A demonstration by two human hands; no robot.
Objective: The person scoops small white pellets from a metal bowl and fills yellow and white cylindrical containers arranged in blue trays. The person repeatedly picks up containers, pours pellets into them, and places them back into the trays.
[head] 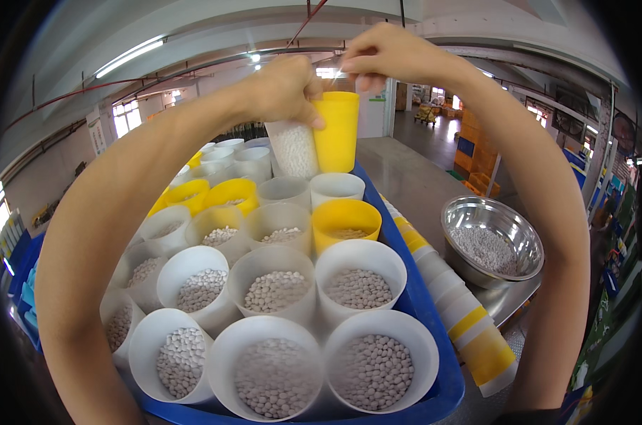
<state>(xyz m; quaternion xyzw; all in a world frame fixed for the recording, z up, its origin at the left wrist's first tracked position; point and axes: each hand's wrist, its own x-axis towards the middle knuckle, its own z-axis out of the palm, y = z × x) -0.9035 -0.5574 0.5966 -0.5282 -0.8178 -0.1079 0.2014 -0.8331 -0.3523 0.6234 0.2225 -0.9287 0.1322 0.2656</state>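
My left hand [291,93] is at the upper middle, with thumb and fingers closed around the left rim of a tall yellow plastic cup [337,133]. Against that cup's left side leans a translucent cup of white pellets [294,151], its top hidden by the hand. Above and right of the yellow cup is my right hand [379,61], fingers curled; something thin and blurred shows by its fingertips, too unclear to name. Below, white, translucent and yellow cups stand in rows in a blue tray [432,345]. Pale round pellets [376,366] lie in many of them.
A steel bowl of pellets [483,249] stands on the metal table [400,159] to the right. A long stack of nested white and yellow cups [448,287] lies along the tray's right edge. Orange crates [472,143] stand farther back on the floor.
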